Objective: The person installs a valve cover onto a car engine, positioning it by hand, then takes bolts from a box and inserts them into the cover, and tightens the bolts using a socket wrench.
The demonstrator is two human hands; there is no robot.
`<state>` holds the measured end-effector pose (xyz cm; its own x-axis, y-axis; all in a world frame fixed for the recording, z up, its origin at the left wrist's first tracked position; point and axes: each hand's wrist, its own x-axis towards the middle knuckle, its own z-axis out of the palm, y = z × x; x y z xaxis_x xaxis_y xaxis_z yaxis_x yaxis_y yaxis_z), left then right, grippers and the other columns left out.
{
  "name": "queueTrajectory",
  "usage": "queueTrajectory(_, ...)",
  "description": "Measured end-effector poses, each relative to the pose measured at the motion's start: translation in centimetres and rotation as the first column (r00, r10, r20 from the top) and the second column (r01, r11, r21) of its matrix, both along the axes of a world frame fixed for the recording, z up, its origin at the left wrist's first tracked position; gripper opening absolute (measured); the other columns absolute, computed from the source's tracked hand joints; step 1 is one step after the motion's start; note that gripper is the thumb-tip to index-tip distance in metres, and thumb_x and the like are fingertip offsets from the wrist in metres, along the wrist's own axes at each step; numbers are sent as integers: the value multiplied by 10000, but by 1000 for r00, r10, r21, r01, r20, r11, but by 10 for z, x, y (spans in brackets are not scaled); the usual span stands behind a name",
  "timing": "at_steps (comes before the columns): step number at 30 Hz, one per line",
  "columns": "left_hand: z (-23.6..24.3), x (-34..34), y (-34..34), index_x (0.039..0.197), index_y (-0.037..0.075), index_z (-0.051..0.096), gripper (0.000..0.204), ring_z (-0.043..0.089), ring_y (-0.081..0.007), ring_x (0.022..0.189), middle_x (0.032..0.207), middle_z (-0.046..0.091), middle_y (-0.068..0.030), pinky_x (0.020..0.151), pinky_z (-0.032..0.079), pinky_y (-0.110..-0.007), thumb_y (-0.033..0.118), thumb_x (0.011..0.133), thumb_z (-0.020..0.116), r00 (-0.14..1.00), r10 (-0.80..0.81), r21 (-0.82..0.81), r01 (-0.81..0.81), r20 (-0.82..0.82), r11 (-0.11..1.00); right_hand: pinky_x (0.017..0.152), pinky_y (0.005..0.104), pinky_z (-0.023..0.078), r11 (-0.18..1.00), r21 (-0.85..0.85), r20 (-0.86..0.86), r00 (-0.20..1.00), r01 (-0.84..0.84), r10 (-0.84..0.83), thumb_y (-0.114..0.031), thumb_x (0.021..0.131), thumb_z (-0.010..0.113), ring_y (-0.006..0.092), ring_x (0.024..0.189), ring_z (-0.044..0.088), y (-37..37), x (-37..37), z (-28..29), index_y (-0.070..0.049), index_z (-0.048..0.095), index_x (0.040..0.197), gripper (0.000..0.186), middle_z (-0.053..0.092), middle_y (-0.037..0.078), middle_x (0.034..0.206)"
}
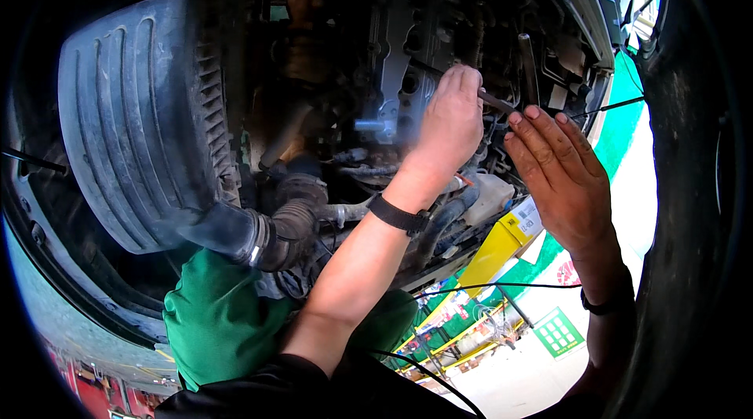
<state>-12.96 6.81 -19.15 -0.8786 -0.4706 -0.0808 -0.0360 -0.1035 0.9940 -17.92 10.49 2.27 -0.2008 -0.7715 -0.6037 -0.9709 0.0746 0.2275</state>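
Note:
My left hand (pixel 453 109), with a black band at its wrist, is closed round a dark bar (pixel 496 101) over the engine. One end of the bar sticks out past my fist on the right; its other end is lost in shadow. The fingers of my right hand (pixel 561 176) are stretched out, their tips at or very close to that right end. Below and left of my fist lies the grey metal engine top (pixel 392 66) with round dark openings. A short shiny cylinder (pixel 372 125) shows blurred on it.
A large ribbed black plastic housing (pixel 133 121) fills the left, joined to a corrugated hose (pixel 296 211). An upright rod (pixel 527 70) stands beyond my right hand. Green-clothed legs (pixel 223 321) are below. A yellow box (pixel 498 250) and black cables (pixel 502 285) are lower right.

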Motion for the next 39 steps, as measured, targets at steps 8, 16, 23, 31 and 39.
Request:
queueTrajectory(8,2,-1,2,1032,-3,497,226,532,-442,1048,1046,564,-218,875,456,-486,-73,827,559,999,-35,39,35,-6,999,957,369,524,994,-26,-112,988,104,-107,-197,951,667,231,1174,648,-30,-14,1,-77,675,1123,210,702,114,1144)
queueTrajectory(16,-6,1,2,998,-3,489,238,529,-441,1027,1014,561,-213,856,452,-486,-113,791,530,999,-20,29,21,-35,999,935,428,535,809,-317,1,853,495,-522,-95,890,726,281,1122,646,-2,-11,21,-74,607,1179,313,650,159,1175)
queueTrajectory(23,-2,0,2,1009,4,491,234,537,-432,1032,1016,562,-208,854,454,-484,-105,806,535,999,-36,17,36,-5,999,1117,472,432,993,-6,-54,992,114,-114,-63,849,737,313,1412,431,8,-10,16,-159,591,1341,522,509,73,1480)
queueTrajectory(31,-2,2,-1,1001,3,494,218,536,-436,1033,1016,563,-213,855,455,-485,-92,814,551,998,-66,57,65,8,996,1193,461,339,973,49,-83,970,-226,229,-93,924,650,280,1433,417,-1,-17,-4,-104,632,1290,366,523,76,1477)
queueTrajectory(39,3,1,-1,992,2,495,164,540,-430,1081,1052,572,-217,904,460,-488,-43,841,541,993,-116,94,114,12,989,731,434,547,628,38,-52,630,777,-775,-360,879,730,244,697,660,-20,-20,-51,-37,657,853,332,651,95,710)
